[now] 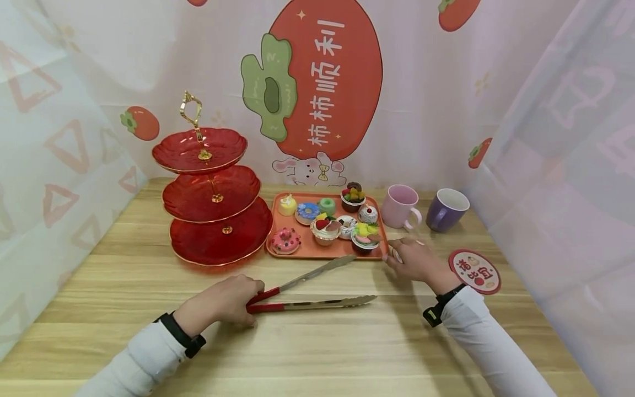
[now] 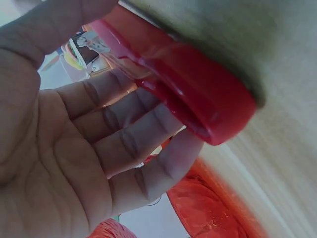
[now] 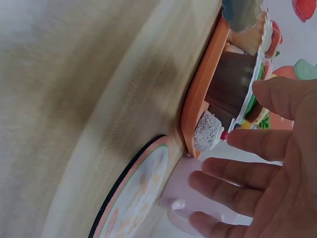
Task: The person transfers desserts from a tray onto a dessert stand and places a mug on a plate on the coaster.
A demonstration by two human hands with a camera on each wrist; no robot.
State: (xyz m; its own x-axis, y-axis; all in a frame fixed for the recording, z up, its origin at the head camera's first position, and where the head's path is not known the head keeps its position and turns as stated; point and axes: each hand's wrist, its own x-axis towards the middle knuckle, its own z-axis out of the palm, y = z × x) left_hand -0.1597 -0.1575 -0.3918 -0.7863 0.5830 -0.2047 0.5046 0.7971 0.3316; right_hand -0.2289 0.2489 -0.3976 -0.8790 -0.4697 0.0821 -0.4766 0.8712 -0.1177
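My left hand [image 1: 225, 298] grips the red-handled metal tongs [image 1: 317, 303] lying on the table, their arms spread apart and their tips toward the right. In the left wrist view, thumb and fingertips meet the red handle [image 2: 198, 89]. My right hand [image 1: 414, 259] is at the right edge of an orange tray [image 1: 317, 257], fingers loosely extended; whether they touch it I cannot tell. On the tray sit several toy sweets, among them a pink donut [image 1: 286, 241], a blue donut [image 1: 307, 211], a cream cupcake [image 1: 325, 234] and a dark-cupped cupcake [image 1: 365, 242].
A red three-tier stand [image 1: 218, 237] with a gold handle rises at the left. Behind my right hand are a pink mug [image 1: 398, 207] and a purple mug [image 1: 446, 210]. A round coaster [image 1: 474, 271] lies near the right wrist. Printed cloth surrounds the table's back and sides.
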